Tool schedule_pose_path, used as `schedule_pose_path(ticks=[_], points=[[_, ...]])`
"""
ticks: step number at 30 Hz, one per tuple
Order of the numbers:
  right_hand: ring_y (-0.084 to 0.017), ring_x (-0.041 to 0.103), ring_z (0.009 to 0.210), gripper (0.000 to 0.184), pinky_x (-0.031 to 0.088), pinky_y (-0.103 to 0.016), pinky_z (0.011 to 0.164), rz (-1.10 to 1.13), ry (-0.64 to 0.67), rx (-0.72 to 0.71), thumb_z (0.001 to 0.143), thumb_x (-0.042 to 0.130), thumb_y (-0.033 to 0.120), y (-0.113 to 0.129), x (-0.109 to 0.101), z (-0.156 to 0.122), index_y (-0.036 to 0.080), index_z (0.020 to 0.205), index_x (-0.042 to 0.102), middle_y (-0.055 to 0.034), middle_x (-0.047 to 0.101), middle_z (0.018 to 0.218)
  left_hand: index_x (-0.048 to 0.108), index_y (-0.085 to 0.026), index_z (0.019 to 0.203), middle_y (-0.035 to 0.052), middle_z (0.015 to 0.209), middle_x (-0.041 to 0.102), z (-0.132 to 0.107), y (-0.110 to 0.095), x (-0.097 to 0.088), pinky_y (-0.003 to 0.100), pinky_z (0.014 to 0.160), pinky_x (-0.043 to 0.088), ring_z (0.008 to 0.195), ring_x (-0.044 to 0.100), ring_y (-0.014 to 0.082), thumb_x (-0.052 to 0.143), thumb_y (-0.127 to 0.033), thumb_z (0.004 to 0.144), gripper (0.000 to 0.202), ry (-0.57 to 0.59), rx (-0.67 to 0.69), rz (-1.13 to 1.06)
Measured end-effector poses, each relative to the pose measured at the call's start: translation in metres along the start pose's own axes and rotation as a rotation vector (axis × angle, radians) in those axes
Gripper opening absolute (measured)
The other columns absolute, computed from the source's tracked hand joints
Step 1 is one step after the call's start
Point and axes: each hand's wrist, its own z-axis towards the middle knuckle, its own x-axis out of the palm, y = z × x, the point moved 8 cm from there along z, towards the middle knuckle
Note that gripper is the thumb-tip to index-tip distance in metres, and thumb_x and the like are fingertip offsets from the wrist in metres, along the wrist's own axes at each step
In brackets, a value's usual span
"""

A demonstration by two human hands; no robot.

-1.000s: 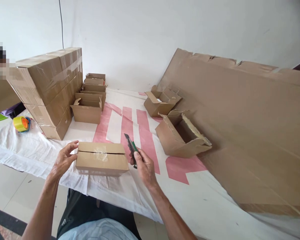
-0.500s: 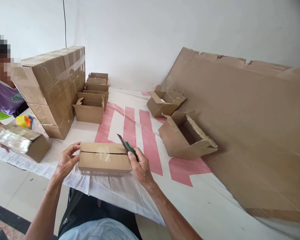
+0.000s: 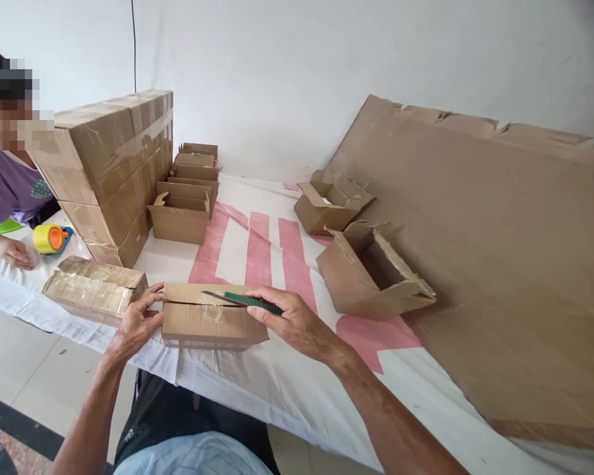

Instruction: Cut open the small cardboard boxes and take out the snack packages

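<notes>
In front of me lies a closed cardboard box (image 3: 214, 328) with a strip of clear tape across its top seam. My left hand (image 3: 137, 322) grips its left end between thumb and fingers. A green utility knife (image 3: 253, 302) is held in my right hand (image 3: 292, 320), above the box's right part. Its blade is extended and points left over the seam; whether it touches the cardboard I cannot tell. Close to my left hand rests a second taped box (image 3: 96, 287).
Several big taped cartons (image 3: 113, 155) are stacked at the left. Open small boxes (image 3: 181, 223) line up beside them. Two more open boxes (image 3: 349, 280) stand at the right, by a large leaning cardboard sheet (image 3: 499, 264). A co-worker's hand (image 3: 17, 254) rests near a yellow tape dispenser (image 3: 49, 239).
My right hand has turned the knife so its blade points left over the box. The second box has been moved right, beside my left hand, and the co-worker's hand has left it.
</notes>
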Motion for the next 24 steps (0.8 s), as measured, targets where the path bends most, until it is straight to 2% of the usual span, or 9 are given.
schedule_pose_path(ticks=[5, 11, 14, 24], points=[[-0.023, 0.072, 0.081, 0.027, 0.056, -0.038, 0.075, -0.085, 0.114, -0.058, 0.099, 0.062, 0.041, 0.019, 0.010, 0.013, 0.031, 0.112, 0.084, -0.0026, 0.081, 0.096, 0.082, -0.022, 0.115, 0.0170, 0.165, 0.053, -0.001, 0.001, 0.001, 0.038, 0.100, 0.061, 0.154, 0.050, 0.0399, 0.080, -0.048, 0.088, 0.038, 0.009, -0.006, 0.001], [-0.022, 0.073, 0.087, 0.030, 0.054, -0.034, 0.075, -0.285, 0.184, -0.081, 0.101, 0.057, 0.034, 0.028, 0.010, 0.022, 0.029, 0.114, 0.083, -0.0038, 0.082, 0.101, 0.082, -0.022, 0.119, 0.0170, 0.165, 0.053, -0.002, -0.005, 0.004, 0.039, 0.101, 0.061, 0.152, 0.052, 0.0383, 0.081, -0.047, 0.086, 0.042, 0.010, -0.020, -0.020], [-0.020, 0.072, 0.085, 0.029, 0.053, -0.031, 0.074, -0.385, 0.223, -0.076, 0.102, 0.056, 0.031, 0.033, 0.010, 0.024, 0.028, 0.112, 0.083, -0.0035, 0.081, 0.095, 0.082, -0.022, 0.119, 0.0169, 0.164, 0.054, -0.002, -0.009, 0.004, 0.039, 0.101, 0.062, 0.153, 0.051, 0.0383, 0.081, -0.047, 0.087, 0.042, 0.016, -0.018, -0.005], [-0.019, 0.069, 0.081, 0.027, 0.048, -0.030, 0.074, -0.522, 0.270, -0.132, 0.103, 0.056, 0.030, 0.048, 0.011, 0.035, 0.027, 0.107, 0.082, -0.0027, 0.078, 0.091, 0.084, -0.023, 0.119, 0.0164, 0.163, 0.055, -0.003, -0.009, 0.004, 0.039, 0.099, 0.063, 0.154, 0.050, 0.0388, 0.082, -0.049, 0.086, 0.042, 0.000, -0.001, -0.014]])
